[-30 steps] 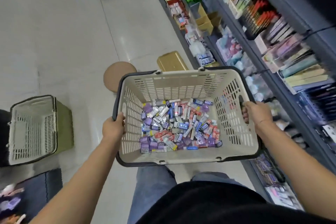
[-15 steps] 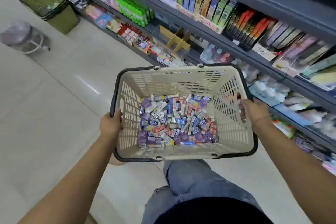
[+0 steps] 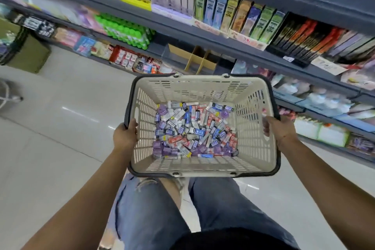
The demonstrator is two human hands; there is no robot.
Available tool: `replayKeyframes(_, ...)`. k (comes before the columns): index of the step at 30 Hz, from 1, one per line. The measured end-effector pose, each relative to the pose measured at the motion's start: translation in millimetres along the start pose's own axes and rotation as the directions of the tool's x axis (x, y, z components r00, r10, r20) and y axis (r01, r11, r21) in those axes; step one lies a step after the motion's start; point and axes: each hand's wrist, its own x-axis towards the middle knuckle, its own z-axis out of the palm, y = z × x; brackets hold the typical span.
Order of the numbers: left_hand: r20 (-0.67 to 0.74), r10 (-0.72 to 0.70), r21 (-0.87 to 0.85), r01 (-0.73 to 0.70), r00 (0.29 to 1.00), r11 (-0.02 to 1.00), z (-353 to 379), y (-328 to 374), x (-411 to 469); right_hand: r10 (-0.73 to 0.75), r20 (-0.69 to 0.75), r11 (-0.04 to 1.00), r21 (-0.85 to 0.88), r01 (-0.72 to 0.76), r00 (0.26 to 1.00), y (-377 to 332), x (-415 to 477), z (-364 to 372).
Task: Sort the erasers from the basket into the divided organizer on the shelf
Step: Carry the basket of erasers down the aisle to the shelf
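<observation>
Basket (image 3: pixel 203 89) held above the floor, in front of the shelf (image 3: pixel 203 35). Left hand (image 3: pixel 124 136) on the basket's left rim, right hand (image 3: pixel 281 130) on its right rim. Erasers (image 3: pixel 192 130) piled across the basket's bottom. Divided organizer (image 3: pixel 199 60) sits on a lower shelf level, just behind the basket's far rim. Bin (image 3: pixel 26 55) stands on the floor at far left, well apart.

1 basket (image 3: pixel 203 87); 1 organizer (image 3: pixel 178 50); 2 hands: left hand (image 3: pixel 124 138), right hand (image 3: pixel 281 130); erasers (image 3: pixel 192 130): dozens, heap too dense for exact count
</observation>
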Motion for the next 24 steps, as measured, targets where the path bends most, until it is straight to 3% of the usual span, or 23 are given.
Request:
replayKeyframes(13, 0.249, -0.021, 0.141, -0.015, 0.968, 0.99, 33, -21, 183, 0.221, -0.234, 0.975, 0.093, -0.204, 0.947, 67, 30, 123)
replayKeyframes(24, 0.357, 0.002, 0.043, -0.019, 0.934, 0.999, 136, -118, 310, 0.29, -0.259, 0.95, 0.196, -0.244, 0.921, 190, 140, 221)
